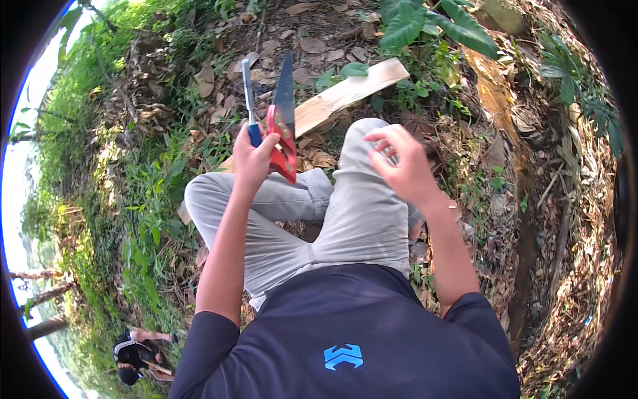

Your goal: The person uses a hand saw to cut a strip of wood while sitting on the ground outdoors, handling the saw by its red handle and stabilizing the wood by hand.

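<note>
Fingers (pixel 243 137) of the left hand (pixel 252 159) wrap around chisel (pixel 250 103) and saw (pixel 285 110).

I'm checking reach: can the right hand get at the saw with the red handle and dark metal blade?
Probably yes: nothing visible blocks the gap between the right hand and the saw, though the left hand grips it, with a blue-handled metal tool.

Was open between the red-handled saw (pixel 284 96) and the right hand (pixel 402 171), above the pale plank (pixel 349 95). Was narrowed nearer the body by the raised right knee (pixel 362 136). Was blocked on the left by the left hand (pixel 252 158), with saw and blue-handled tool (pixel 250 100) jutting away from the body, only a slim gap between. Was open right of the right hand, over leaf-strewn ground (pixel 482 173).
</note>
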Available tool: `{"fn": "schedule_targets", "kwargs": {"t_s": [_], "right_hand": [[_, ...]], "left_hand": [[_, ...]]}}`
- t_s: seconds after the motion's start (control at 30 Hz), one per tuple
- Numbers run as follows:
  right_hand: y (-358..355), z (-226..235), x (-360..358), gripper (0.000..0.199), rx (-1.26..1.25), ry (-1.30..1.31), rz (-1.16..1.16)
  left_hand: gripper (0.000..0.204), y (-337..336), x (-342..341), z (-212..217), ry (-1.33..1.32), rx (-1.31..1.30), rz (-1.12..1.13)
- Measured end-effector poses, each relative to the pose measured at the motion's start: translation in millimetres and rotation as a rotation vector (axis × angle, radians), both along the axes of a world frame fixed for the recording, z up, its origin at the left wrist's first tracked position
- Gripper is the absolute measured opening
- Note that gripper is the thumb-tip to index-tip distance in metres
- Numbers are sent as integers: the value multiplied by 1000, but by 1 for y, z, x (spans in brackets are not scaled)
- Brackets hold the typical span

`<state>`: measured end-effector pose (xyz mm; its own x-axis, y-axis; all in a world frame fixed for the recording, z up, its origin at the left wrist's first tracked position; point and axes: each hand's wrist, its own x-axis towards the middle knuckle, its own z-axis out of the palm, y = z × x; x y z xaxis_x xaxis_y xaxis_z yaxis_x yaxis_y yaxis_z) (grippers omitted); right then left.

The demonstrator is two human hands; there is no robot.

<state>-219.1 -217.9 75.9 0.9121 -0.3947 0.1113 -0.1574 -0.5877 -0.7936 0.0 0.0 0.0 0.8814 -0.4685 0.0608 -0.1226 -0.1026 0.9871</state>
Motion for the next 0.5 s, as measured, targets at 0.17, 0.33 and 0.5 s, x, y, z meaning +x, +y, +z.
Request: {"fn": "schedule_targets", "kwargs": {"t_s": [0.17,0.33,0.5], "right_hand": [[108,-27,74,50,47,-201,119],[135,-36,80,63,103,-113,10],[124,-46,82,61,95,1,31]], "left_hand": [[22,10,5,27,89,34,32],[19,5,-20,37,-31,55,29],[19,-9,-31,44,-44,77,11]]}}
